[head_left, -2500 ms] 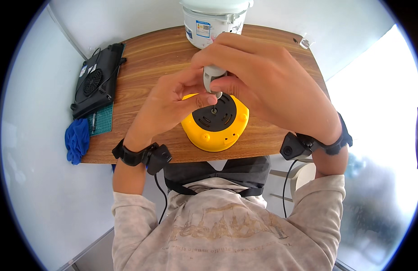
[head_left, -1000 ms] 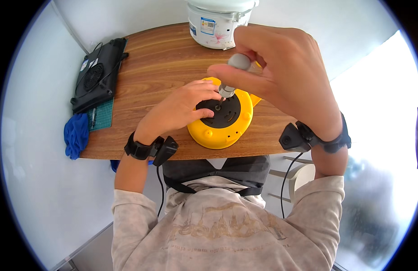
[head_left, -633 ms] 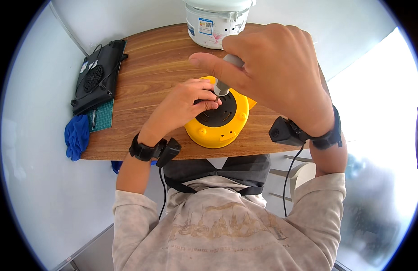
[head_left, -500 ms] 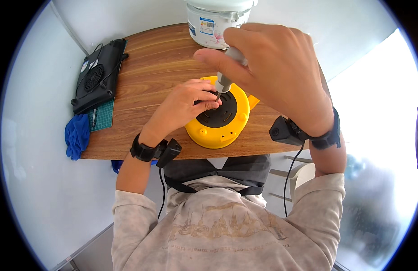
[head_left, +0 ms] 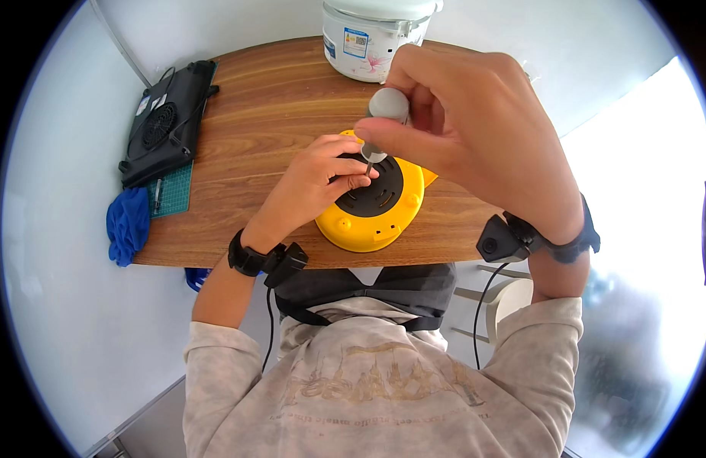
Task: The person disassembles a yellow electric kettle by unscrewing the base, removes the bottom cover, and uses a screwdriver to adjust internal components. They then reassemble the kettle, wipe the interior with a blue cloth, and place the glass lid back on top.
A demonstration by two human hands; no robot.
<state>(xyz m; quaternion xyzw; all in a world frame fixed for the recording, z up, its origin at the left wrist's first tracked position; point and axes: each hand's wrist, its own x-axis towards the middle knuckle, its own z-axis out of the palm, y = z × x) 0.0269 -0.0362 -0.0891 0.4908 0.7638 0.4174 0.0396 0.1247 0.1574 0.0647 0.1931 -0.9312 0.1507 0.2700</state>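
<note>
A round yellow plastic housing (head_left: 353,231) lies on the table in front of me, its slotted black disc (head_left: 383,195) facing up. My right hand (head_left: 486,114) is above it, closed around the grey handle of a screwdriver (head_left: 389,104) that stands nearly upright. The shaft points down at the black disc. My left hand (head_left: 315,172) rests on the housing from the left, thumb and fingertips pinched around the lower shaft. Those fingers hide the tip and any screw under it.
A white rice cooker (head_left: 368,49) stands at the table's far edge. To the left, a black cooling pad with a fan (head_left: 166,122) lies partly over a green cutting mat (head_left: 177,191) with a pen on it. A blue cloth (head_left: 128,229) hangs at the left corner. A stool (head_left: 509,305) is at the lower right.
My right hand has turned and its grip on the screwdriver handle has loosened, with the fingers more apart. The handle's top now tilts toward me. My left hand stays at the shaft.
</note>
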